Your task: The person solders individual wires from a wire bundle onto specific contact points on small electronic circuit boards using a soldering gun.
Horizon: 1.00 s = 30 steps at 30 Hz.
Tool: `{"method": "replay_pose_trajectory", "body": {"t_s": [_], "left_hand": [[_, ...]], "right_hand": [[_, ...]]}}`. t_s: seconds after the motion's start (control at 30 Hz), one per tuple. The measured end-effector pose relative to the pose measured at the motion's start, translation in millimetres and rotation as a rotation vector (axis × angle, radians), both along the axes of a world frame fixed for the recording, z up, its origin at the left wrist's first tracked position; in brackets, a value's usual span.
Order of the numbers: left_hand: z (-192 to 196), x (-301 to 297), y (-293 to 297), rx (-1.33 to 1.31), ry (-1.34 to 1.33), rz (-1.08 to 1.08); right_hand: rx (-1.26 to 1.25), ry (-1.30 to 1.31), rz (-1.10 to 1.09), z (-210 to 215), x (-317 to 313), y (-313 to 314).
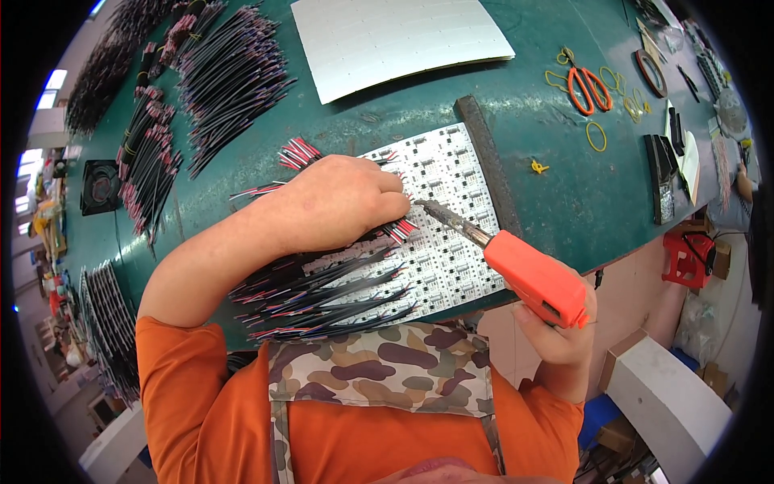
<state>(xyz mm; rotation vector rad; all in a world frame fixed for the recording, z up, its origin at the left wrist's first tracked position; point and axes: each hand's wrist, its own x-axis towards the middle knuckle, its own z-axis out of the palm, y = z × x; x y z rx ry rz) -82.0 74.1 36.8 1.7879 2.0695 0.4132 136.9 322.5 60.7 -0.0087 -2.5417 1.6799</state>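
My left hand (347,198) is closed over a bundle of thin black cables with red, white and black stripped ends (399,231), above a white circuit board panel (459,185). Its fingertips pinch close to the panel; the exact wire between them is hidden. In my right hand (564,343) is a red-handled soldering iron (534,276), gripped from the right side. The iron's dark tip reaches the panel just beside my left fingertips; whether it touches a wire I cannot tell. Several black cables (339,294) lie across the panel's near left part.
A dark metal bar (490,165) lies along the panel's right edge. Behind is a white sheet (403,40). Cable bundles (230,81) fill the back left, near a small black fan (101,187). Orange-handled scissors (590,90) and yellow rubber bands (595,137) lie right. A red stool (688,258) stands beyond.
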Motion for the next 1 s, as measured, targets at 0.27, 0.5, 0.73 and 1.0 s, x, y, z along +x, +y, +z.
{"method": "replay_pose_trajectory", "body": {"t_s": [0.27,0.5,0.73,1.0], "left_hand": [[1,0,1,0.008,0.013,0.0],[5,3,-1,0.023,0.033,0.023],[29,0,-4,0.142,-0.227,0.371],[32,6,-7,0.189,-0.268,0.458]], "right_hand": [[0.014,-0.037,-0.003,2,2,-1],[-0.011,0.036,-0.089,0,16,3],[-0.128,-0.019,-0.092,2,20,8],[-0.15,0.067,-0.084,-1,24,6]]}}
